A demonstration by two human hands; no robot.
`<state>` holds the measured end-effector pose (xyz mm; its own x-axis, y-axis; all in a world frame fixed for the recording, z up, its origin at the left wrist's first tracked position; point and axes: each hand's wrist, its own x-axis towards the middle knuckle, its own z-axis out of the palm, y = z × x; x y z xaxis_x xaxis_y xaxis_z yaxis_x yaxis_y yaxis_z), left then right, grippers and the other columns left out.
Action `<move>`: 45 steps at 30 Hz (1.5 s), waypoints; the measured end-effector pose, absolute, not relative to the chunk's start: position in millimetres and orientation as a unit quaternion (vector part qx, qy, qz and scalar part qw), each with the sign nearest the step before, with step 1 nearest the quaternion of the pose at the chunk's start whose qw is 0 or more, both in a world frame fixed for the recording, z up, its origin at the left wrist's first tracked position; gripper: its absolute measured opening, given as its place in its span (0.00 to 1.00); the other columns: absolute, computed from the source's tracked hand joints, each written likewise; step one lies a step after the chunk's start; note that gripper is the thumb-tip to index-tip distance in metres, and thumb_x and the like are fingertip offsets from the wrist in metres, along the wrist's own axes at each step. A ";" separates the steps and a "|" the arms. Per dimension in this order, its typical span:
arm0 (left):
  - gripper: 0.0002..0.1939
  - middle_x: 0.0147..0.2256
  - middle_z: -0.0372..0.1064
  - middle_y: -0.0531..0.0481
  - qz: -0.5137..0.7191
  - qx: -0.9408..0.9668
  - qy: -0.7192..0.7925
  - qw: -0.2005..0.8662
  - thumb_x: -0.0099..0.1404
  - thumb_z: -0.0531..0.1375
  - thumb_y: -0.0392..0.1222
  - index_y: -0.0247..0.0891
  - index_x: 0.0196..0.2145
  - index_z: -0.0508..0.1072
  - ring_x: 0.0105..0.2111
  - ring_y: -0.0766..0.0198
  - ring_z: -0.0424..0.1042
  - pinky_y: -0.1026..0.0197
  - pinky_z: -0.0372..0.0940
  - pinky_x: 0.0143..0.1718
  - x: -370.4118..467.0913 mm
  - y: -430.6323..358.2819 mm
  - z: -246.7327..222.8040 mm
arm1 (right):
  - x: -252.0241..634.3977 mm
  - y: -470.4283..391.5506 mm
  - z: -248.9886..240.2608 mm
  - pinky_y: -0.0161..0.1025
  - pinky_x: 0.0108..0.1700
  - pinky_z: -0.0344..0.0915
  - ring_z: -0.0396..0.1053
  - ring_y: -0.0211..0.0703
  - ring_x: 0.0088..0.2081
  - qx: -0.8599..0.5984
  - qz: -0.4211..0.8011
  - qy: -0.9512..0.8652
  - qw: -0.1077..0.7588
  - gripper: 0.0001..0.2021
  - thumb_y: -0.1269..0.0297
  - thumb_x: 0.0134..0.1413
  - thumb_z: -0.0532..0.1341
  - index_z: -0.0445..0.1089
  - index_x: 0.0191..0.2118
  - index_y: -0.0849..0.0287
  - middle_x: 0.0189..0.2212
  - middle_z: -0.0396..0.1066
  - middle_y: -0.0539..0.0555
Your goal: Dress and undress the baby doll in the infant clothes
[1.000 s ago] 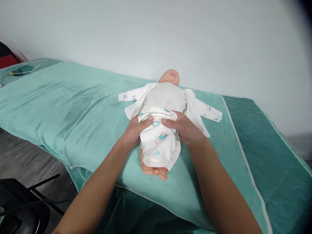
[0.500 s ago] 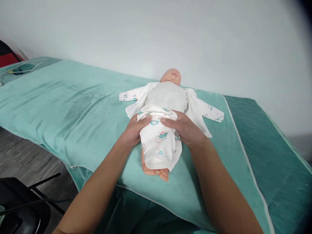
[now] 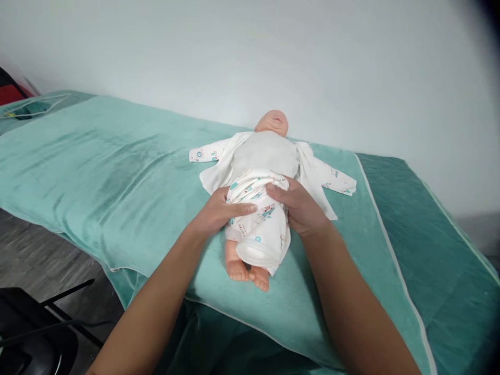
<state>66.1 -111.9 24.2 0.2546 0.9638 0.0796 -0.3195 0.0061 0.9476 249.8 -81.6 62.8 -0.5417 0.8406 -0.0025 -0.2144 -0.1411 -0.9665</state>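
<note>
A baby doll lies on its back, its head toward the wall and its bare feet toward me. Over its legs are white printed baby pants, bunched near the waist. My left hand grips the pants at their left side, thumb on top of the fabric. On the other side my right hand is closed on the bunched upper edge, thumb also on top. Fingers of both hands are partly hidden under the cloth. A white printed baby jacket lies spread open beneath the doll's grey-white torso.
The bed is covered with a light green sheet over a darker green cover. A plain wall runs behind it. At the lower left stands a black chair on the dark floor.
My left hand has moved down and inward along the pants, creasing them diagonally. Their left lower edge has risen, showing more of the doll's leg. My right hand's thumb has shifted slightly up.
</note>
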 end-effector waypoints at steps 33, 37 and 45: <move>0.18 0.26 0.64 0.53 0.558 0.190 0.520 0.618 0.52 0.71 0.49 0.37 0.27 0.68 0.28 0.69 0.61 0.66 0.56 0.30 111.0 -254.6 73.5 | 251.4 -91.6 85.6 0.36 0.36 0.61 0.69 0.41 0.35 -0.292 0.440 -0.842 0.114 0.04 0.65 0.50 0.62 0.71 0.28 0.59 0.30 0.72 0.50; 0.22 0.22 0.64 0.54 0.559 0.130 0.530 0.625 0.47 0.73 0.52 0.37 0.26 0.67 0.23 0.69 0.60 0.65 0.54 0.27 120.9 -260.1 65.2 | 250.9 -93.1 85.0 0.37 0.37 0.61 0.68 0.41 0.36 -0.297 0.414 -0.855 0.100 0.03 0.66 0.51 0.63 0.73 0.31 0.59 0.33 0.73 0.51; 0.26 0.19 0.61 0.55 0.596 0.072 0.531 0.598 0.46 0.73 0.60 0.37 0.23 0.67 0.21 0.71 0.57 0.65 0.53 0.26 154.0 -293.2 20.8 | 246.7 -102.4 89.8 0.37 0.37 0.61 0.68 0.42 0.36 -0.307 0.312 -0.899 0.020 0.03 0.67 0.51 0.65 0.76 0.29 0.57 0.32 0.74 0.51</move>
<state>154.0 -293.2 20.8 -0.2747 0.7890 -0.5496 -0.6367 0.2791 0.7188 246.7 -102.4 89.8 -0.8111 0.5638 -0.1556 0.5391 0.6175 -0.5728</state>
